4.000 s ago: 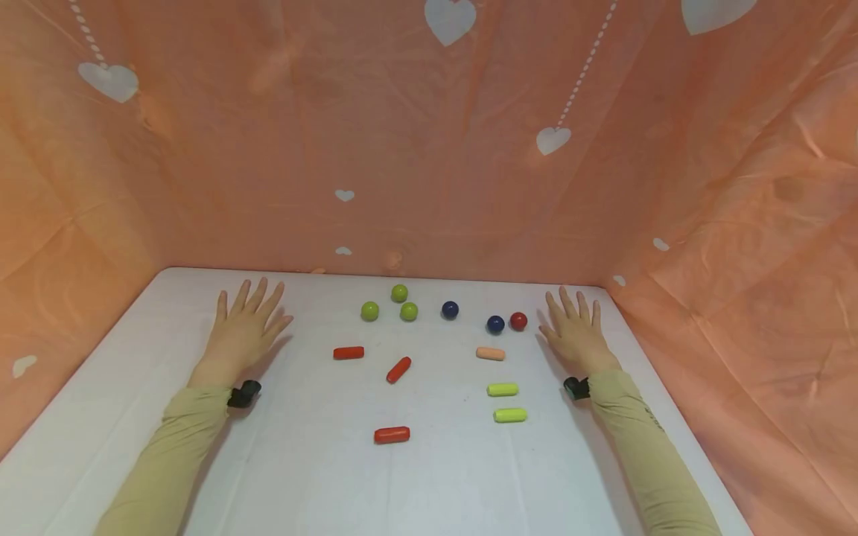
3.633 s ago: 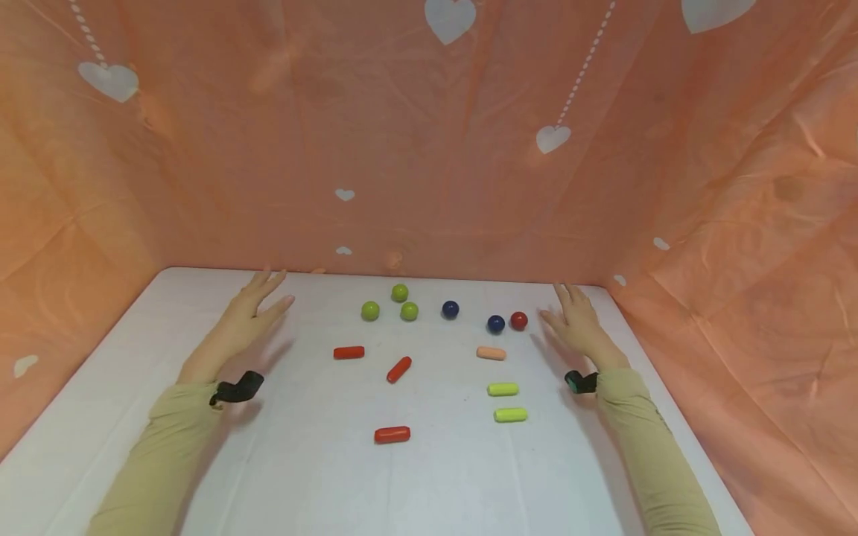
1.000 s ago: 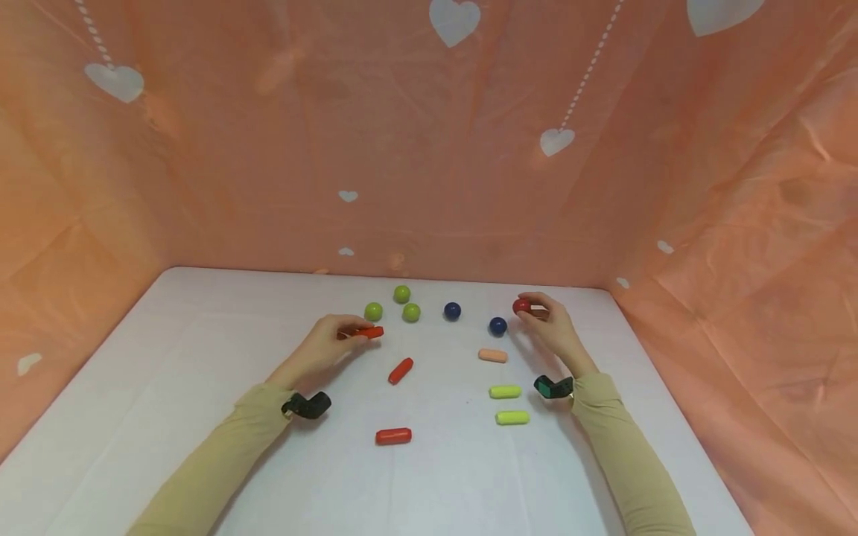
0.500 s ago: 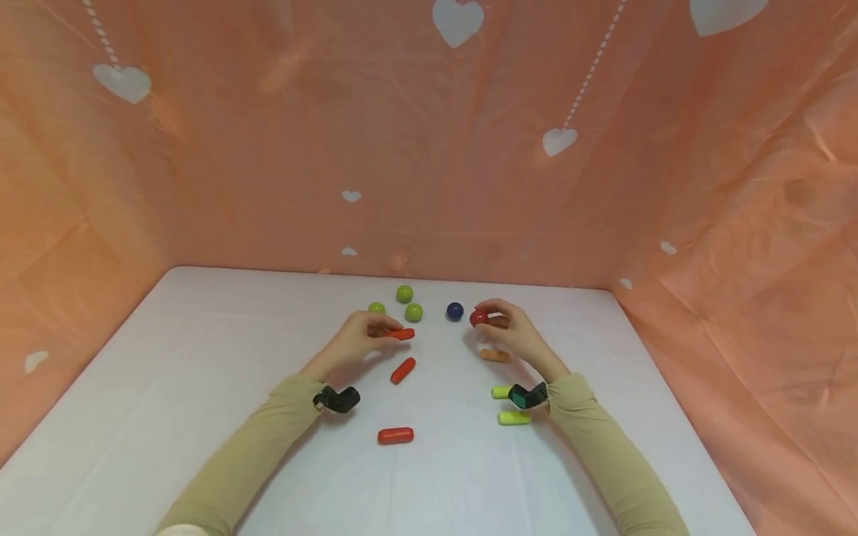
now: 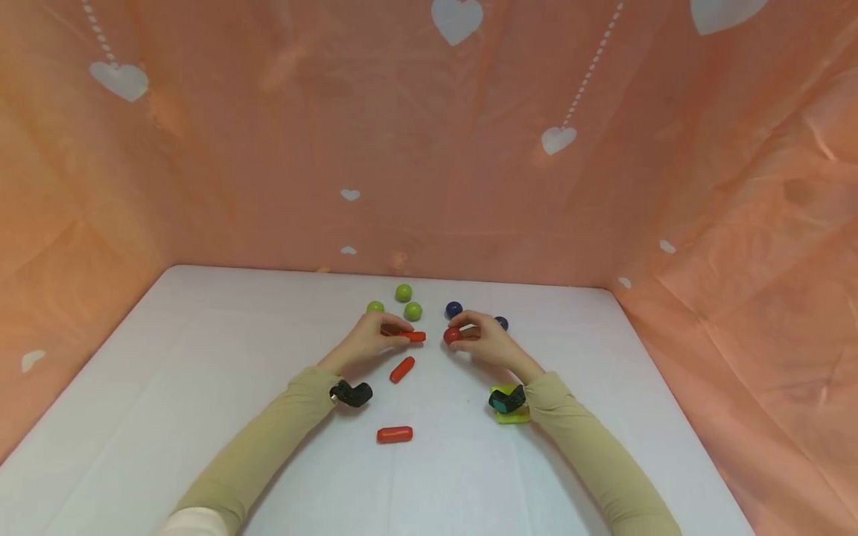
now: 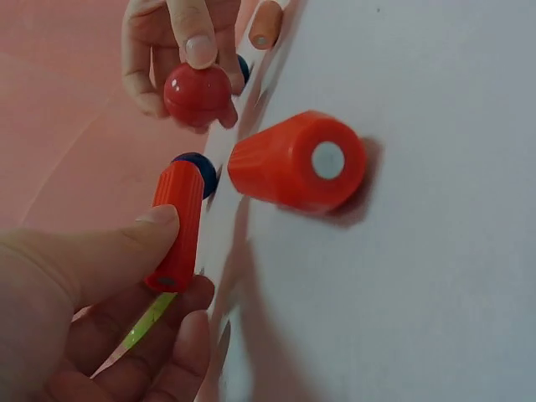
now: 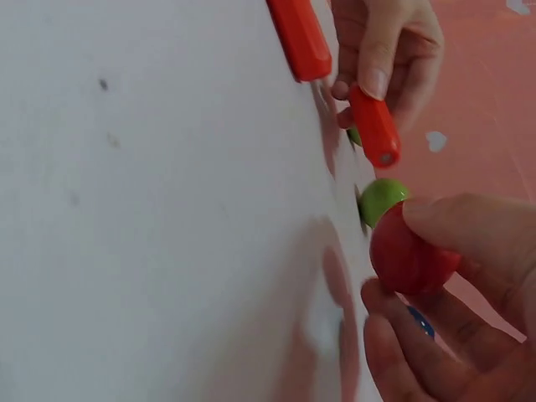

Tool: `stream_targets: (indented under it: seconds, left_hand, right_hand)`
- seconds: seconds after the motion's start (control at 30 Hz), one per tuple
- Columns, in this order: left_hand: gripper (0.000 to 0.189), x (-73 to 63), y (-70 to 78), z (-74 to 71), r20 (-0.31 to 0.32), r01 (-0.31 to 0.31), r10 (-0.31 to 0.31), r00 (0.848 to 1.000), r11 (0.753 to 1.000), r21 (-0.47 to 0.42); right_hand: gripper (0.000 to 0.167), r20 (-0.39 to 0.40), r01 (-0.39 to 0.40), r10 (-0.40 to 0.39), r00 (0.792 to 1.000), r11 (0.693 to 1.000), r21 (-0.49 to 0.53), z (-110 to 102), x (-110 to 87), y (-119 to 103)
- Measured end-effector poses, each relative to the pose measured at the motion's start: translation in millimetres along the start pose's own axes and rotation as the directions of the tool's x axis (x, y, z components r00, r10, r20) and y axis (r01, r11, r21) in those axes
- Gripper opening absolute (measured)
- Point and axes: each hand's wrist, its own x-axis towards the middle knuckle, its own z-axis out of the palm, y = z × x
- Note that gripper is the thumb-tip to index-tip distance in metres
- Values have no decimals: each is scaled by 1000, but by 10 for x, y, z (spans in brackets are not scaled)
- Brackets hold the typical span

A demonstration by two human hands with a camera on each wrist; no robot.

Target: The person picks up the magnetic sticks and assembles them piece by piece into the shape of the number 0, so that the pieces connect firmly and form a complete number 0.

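In the head view my left hand (image 5: pixel 369 337) pinches a red magnetic building stick (image 5: pixel 417 336) between thumb and fingers, a silvery disc at its end. Facing it, my right hand (image 5: pixel 489 341) pinches a glossy red ball (image 5: pixel 452 336). A short gap parts stick and ball, both held above the white table. In the left wrist view a second red stick (image 6: pixel 293 163) lies close by on the table. The right wrist view has a green ball (image 7: pixel 383 201) just behind the held red ball (image 7: pixel 410 249).
Green balls (image 5: pixel 404 292) and dark blue balls (image 5: pixel 453 310) stand toward the table's back. Another red stick (image 5: pixel 395 434) lies nearer the front. Yellow-green sticks (image 5: pixel 513 418) are partly under the right wrist camera. An orange stick (image 6: pixel 265 25) shows in the left wrist view. Orange cloth (image 5: pixel 429 164) hangs around.
From flat on the table, both hands moved inward and picked up a red stick and the red ball. Over the last second they brought these toward each other at the middle.
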Motion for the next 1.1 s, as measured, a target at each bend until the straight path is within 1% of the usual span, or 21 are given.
stream_targets:
  seconds: [0.07, 0.17, 0.23, 0.33, 0.5, 0.67, 0.77, 0.87, 0.97, 1.1]
  left_hand:
    - [23, 22, 6, 19, 8, -11, 11, 1000, 1000, 11]
    - [23, 41, 19, 43, 10, -8, 8, 1000, 1000, 14]
    - [23, 54, 28, 55, 4, -3, 2, 1000, 1000, 19]
    - [23, 82, 44, 70, -1, -14, 14, 1000, 999, 29]
    - [24, 115, 39, 92, 7, -33, 32, 999, 998, 48]
    - [24, 119, 23, 107, 2, -20, 20, 1000, 999, 40]
    - [25, 113, 20, 105, -6, -10, 10, 1000, 1000, 23]
    - [27, 99, 27, 84, -12, -1, 1, 1000, 1000, -1]
    - [30, 70, 26, 27, -23, 1, -1, 1000, 1000, -9]
    - [31, 36, -4, -110, -58, -40, 39, 998, 999, -11]
  right_hand:
    - [34, 4, 16, -16, 1000, 1000, -26, 23, 24, 13]
    - [35, 7, 30, -30, 1000, 998, -62, 60, 45, 2]
    - [35, -5, 32, -33, 999, 996, -82, 85, 58, -19]
    - [34, -29, 36, -39, 999, 995, -95, 114, 73, -50]
    - [33, -34, 26, -29, 999, 996, -90, 157, 96, -50]
    - [33, -41, 6, -9, 999, 997, -72, 173, 108, -24]
    - [33, -43, 8, -11, 999, 998, -67, 169, 115, -12]
    - [32, -45, 10, -14, 999, 997, -74, 160, 117, -12]
    - [32, -51, 8, -12, 999, 997, -78, 145, 115, -12]
    - [32, -65, 5, -9, 998, 998, -62, 115, 108, 7]
